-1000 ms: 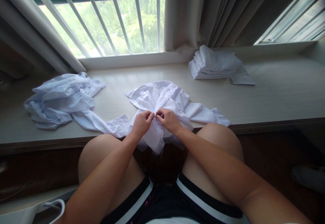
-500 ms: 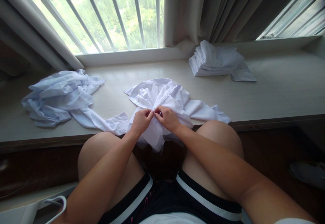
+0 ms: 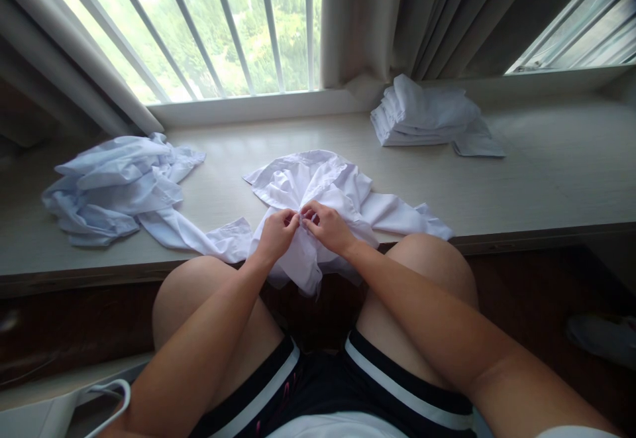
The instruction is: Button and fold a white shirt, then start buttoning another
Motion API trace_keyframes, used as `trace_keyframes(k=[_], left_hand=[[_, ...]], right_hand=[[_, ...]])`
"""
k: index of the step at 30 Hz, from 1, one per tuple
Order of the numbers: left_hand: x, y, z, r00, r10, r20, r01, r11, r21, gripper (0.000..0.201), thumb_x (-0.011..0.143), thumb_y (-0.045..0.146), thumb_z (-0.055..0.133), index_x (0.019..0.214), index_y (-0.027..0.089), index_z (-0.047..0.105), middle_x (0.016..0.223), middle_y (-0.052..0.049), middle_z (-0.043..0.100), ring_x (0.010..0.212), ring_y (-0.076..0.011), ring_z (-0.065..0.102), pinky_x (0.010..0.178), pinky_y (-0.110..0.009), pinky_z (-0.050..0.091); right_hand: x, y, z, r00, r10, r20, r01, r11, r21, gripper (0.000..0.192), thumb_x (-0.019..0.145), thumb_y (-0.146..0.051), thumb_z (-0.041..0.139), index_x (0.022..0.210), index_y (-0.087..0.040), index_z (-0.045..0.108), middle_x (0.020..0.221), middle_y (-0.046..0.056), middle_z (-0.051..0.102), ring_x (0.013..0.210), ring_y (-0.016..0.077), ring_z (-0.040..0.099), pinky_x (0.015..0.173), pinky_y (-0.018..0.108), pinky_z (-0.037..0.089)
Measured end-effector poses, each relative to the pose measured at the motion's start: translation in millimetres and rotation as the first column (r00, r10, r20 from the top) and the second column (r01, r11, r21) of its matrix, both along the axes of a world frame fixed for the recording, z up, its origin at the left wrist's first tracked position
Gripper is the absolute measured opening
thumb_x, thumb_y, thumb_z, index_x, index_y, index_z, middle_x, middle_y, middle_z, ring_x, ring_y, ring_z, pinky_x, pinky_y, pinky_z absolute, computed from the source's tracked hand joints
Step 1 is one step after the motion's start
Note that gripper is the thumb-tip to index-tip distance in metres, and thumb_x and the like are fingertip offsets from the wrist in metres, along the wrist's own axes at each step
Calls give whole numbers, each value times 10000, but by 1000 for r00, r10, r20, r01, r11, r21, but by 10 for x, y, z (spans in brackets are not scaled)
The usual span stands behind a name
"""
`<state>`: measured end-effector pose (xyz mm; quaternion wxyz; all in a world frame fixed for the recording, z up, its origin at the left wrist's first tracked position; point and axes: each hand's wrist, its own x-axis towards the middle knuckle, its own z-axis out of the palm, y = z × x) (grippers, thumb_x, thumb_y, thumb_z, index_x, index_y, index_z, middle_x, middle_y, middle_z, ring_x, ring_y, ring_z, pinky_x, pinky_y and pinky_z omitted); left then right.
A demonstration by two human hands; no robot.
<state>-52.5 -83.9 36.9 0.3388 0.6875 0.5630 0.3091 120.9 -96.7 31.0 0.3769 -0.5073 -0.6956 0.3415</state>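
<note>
A white shirt (image 3: 322, 179) lies spread on the ledge in front of me, its collar end toward the window and its lower part hanging over the front edge between my knees. Both hands meet at its middle, where the cloth gathers into folds. My left hand (image 3: 279, 231) pinches the fabric between thumb and fingertips. Right beside it, my right hand (image 3: 325, 227) pinches the same spot, fingers curled. Whatever small part sits between the fingertips is too small to make out. One sleeve stretches right along the edge.
Left on the pale ledge (image 3: 536, 186) is a crumpled heap of white clothing (image 3: 119, 179), a piece of it reaching to the shirt. A folded white stack (image 3: 422, 116) sits at the back right. Behind are a barred window (image 3: 238, 34) and grey curtains (image 3: 362, 20).
The fingers of my right hand have shifted slightly at the pinch point. The shirt and my left hand stay almost where they were.
</note>
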Motion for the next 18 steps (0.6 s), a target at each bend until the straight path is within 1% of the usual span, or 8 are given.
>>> trace_keyframes(k=[6,11,15,18], left_hand=[[-1,-6,9,1000,-10,13,10,1000,5,289,917,377,556,782,176,714,737,-25,705,687,-154,601,668,-262,428],[-3,-9,15,1000,-16,12,16,1000,4,293,923,380,552,796,177,722,734,-24,702,690,-157,600,674,-266,432],[0,-14,17,1000,-14,16,15,1000,-2,287,920,372,557,794,173,722,740,-26,706,698,-159,603,674,-266,429],[2,-23,23,1000,-17,18,17,1000,-3,286,919,367,564,786,170,722,751,-27,712,705,-158,606,677,-268,426]], right_hand=[[15,15,-19,999,29,-16,-28,999,29,116,921,-179,614,1031,-205,641,897,-1,691,820,138,642,796,245,489],[21,19,-27,1000,27,6,-27,999,44,107,931,-171,578,1014,-203,636,918,10,692,849,146,643,824,250,494],[25,20,-26,999,31,22,-32,999,42,101,933,-190,587,1022,-198,634,911,11,691,823,141,637,800,242,488],[26,18,-21,999,35,34,-36,999,13,98,928,-206,604,1023,-194,624,900,7,688,789,135,630,780,239,486]])
